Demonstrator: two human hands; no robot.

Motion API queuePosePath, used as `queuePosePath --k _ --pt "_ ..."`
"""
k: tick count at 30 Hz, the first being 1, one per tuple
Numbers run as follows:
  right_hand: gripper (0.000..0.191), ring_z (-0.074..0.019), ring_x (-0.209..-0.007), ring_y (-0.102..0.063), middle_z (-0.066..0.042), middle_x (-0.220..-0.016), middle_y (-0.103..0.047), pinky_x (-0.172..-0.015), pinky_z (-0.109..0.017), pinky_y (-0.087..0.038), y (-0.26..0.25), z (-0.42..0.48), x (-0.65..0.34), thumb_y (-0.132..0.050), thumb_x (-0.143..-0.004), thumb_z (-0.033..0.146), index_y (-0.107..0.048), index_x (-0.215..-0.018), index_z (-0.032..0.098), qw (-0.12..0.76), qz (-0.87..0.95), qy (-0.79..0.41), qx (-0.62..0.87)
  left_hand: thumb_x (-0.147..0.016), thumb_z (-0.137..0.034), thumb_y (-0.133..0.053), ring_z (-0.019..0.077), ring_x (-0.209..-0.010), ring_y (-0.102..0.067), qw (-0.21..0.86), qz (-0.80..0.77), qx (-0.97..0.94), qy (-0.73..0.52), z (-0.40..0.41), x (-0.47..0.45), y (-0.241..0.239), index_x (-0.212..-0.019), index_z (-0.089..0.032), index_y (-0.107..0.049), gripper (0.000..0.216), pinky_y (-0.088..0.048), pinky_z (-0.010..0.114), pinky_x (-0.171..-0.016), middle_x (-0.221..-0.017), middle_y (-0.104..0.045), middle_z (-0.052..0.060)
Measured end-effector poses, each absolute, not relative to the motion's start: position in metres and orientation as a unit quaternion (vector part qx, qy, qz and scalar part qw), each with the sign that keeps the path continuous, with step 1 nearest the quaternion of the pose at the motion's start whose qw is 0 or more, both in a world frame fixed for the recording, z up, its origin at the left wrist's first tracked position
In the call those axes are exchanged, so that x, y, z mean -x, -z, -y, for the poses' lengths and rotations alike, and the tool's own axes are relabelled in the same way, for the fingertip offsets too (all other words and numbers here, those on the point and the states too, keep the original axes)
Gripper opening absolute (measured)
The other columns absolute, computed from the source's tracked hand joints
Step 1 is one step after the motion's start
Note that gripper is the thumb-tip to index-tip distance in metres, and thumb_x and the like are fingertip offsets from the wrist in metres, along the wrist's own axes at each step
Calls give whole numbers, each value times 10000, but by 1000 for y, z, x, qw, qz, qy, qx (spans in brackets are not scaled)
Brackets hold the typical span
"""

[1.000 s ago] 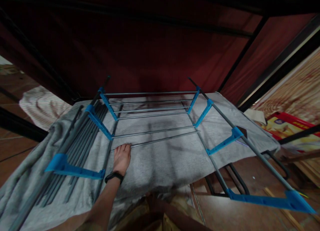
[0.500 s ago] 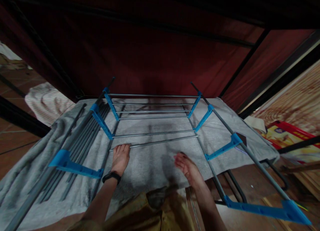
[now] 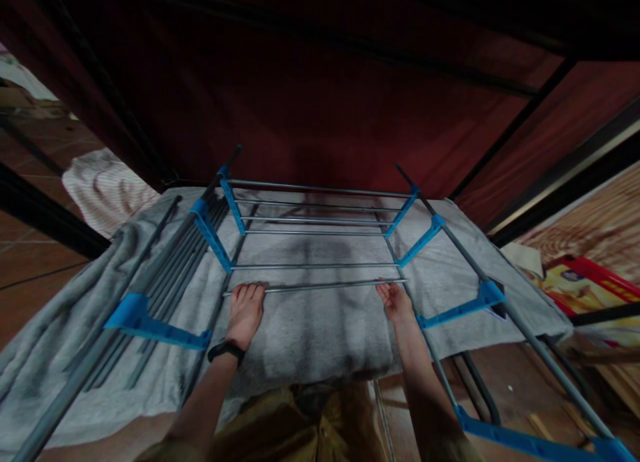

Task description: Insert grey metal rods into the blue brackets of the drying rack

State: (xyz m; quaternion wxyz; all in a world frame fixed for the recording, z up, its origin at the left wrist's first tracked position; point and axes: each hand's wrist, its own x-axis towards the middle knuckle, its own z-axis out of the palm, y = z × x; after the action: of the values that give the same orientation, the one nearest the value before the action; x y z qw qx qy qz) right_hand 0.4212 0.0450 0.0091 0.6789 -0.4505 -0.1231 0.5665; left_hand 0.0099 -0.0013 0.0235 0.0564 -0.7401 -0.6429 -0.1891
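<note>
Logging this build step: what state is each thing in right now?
Nearest rod: crosswise, a hand at each end.
Left hand: fingertips on its left end.
Right hand: touching its right end.
Rack: partly assembled, rods between blue brackets.
Spare rods: lying flat at left.
Grey towel: spread underneath.

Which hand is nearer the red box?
Right. The right hand sits at the right end of the rod, on the side of the red box; the left hand is at the rod's left end, farther off across the towel.
</note>
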Motion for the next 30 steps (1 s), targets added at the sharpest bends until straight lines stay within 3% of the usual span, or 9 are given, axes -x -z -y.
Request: queuePosePath --k 5,14,30 --pt "152 -145 -725 -727 -11 -777 -743 -751 -293 -619 -3 -52 -428 -748 -701 145 -637 -801 176 679 124 -571 445 -886 -86 -369 255 -1022 -555 69 638 746 180 2 -10 -22 -1110 -169 -643 363 -313 454 -1084 -1010 -660 104" --pt "137 -139 -645 -721 -3 -675 -724 -716 -297 -632 11 -59 -433 -741 -762 175 -611 -717 180 678 99 -554 472 -844 -56 -412 268 -1054 -545 46 615 772 155 -11 -21 -34 -1156 -184 -647 412 -343 461 -1044 -1082 -655 120" --pt "87 -164 -851 -739 -29 -834 -750 -920 -404 -583 11 -43 -430 -721 -776 124 -649 -803 167 680 142 -565 446 -850 -41 -410 266 -1037 -539 9 598 790 132 -22 -42 -19 -1171 -190 -644 425 -374 446 -996 -1100 -622 130"
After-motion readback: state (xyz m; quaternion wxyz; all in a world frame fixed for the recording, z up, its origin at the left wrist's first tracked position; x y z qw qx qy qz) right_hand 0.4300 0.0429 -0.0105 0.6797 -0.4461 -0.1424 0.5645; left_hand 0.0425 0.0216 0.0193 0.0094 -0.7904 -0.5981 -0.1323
